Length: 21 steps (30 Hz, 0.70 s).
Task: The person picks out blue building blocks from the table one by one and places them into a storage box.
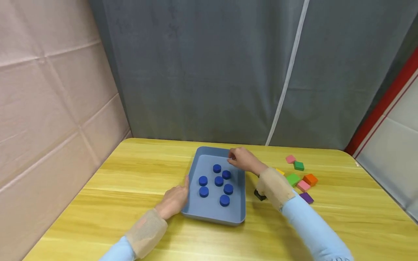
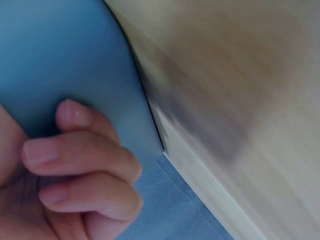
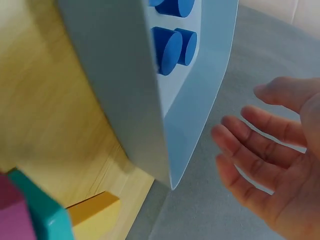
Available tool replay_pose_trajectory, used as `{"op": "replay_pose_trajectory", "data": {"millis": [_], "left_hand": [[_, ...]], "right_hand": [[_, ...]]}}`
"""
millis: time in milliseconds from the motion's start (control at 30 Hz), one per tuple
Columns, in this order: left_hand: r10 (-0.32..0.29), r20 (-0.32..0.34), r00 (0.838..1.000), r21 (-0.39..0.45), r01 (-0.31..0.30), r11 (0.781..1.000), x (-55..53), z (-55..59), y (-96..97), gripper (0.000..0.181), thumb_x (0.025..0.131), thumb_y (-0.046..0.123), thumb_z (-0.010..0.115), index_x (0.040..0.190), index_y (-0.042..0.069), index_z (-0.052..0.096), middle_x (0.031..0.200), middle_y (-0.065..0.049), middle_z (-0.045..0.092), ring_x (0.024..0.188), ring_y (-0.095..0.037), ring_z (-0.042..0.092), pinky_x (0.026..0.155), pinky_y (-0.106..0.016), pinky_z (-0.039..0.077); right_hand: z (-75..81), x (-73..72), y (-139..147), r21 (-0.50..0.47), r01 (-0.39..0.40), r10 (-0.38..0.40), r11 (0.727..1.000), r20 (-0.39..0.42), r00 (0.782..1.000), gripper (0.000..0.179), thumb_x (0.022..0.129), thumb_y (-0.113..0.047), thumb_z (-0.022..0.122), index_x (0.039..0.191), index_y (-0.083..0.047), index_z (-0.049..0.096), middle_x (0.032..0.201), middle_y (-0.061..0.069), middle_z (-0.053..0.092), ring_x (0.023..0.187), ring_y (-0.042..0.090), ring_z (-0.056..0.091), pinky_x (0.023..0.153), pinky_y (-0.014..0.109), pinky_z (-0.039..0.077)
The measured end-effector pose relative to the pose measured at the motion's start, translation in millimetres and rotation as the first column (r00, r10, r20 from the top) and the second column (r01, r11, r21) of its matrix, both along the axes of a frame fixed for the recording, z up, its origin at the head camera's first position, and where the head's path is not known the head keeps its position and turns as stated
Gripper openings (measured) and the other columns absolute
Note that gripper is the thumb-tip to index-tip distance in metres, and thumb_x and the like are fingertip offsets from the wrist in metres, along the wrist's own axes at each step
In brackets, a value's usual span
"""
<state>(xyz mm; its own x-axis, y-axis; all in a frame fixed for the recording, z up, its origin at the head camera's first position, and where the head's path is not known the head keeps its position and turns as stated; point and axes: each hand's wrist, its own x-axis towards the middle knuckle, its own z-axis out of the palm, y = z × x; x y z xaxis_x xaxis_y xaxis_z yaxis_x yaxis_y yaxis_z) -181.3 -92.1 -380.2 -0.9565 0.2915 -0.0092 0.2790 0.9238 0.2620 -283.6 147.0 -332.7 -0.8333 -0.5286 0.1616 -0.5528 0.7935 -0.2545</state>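
Observation:
A shallow blue-grey tray (image 1: 212,216) lies on the table with several round blue blocks (image 1: 224,200) spread over its floor. My left hand (image 1: 174,199) rests against the tray's left side; in the left wrist view, its fingers (image 2: 82,155) are bent in front of the outer wall, and part of the thumb is cut off. Over the tray's far right corner is my right hand (image 1: 245,159). The right wrist view shows its fingers (image 3: 255,155) loosely bent and apart, with nothing between them and the thumb.
Right of the tray lie loose coloured blocks: orange (image 1: 310,179), light green (image 1: 292,179), pink (image 1: 303,186), purple (image 1: 306,197) and dark green (image 1: 298,165). A black block (image 1: 259,195) and a yellow block (image 3: 95,215) are partly hidden by the right arm in the head view. A grey curtain (image 1: 202,72) hangs behind.

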Motion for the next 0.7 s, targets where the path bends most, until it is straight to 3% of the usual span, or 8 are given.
{"op": "replay_pose_trajectory", "data": {"millis": [400, 533, 700], "left_hand": [[-0.003, -0.025, 1.0, 0.027, 0.004, 1.0, -3.3, -3.9, -3.8, 0.071, 0.075, 0.004, 0.06, 0.135, -0.01, 0.025, 0.054, -0.005, 0.046, 0.046, -0.016, 0.042, 0.041, -0.029, 0.036], [-0.017, -0.039, 0.999, 0.054, 0.019, 0.998, -4.1, -3.3, -7.3, 0.069, 0.076, 0.008, 0.059, 0.135, -0.01, 0.026, 0.049, -0.001, 0.041, 0.043, -0.014, 0.039, 0.039, -0.026, 0.033], [-0.03, -0.043, 0.999, 0.071, 0.033, 0.997, -4.9, -2.1, -11.0, 0.068, 0.081, 0.016, 0.06, 0.135, -0.009, 0.027, 0.052, -0.003, 0.045, 0.047, -0.015, 0.043, 0.043, -0.028, 0.037]], "right_hand": [[-0.5, 17.9, 36, -0.079, -0.025, 0.024, 0.997, -0.011, 1.0, 0.012, 0.081, -0.011, 0.06, 0.085, 0.0, 0.063, 0.072, 0.004, 0.06, 0.063, 0.012, 0.053, 0.059, 0.024, 0.048], [2.5, 26.1, 49, -0.091, -0.001, 0.001, 0.996, -0.004, 1.0, 0.014, 0.081, -0.01, 0.06, 0.089, 0.002, 0.062, 0.077, 0.006, 0.062, 0.068, 0.015, 0.056, 0.063, 0.027, 0.05], [4.3, 34.8, 63, -0.103, 0.035, -0.036, 0.994, -0.012, 0.999, 0.017, 0.081, -0.008, 0.061, 0.092, 0.005, 0.062, 0.082, 0.012, 0.062, 0.072, 0.02, 0.058, 0.065, 0.031, 0.051]]}}
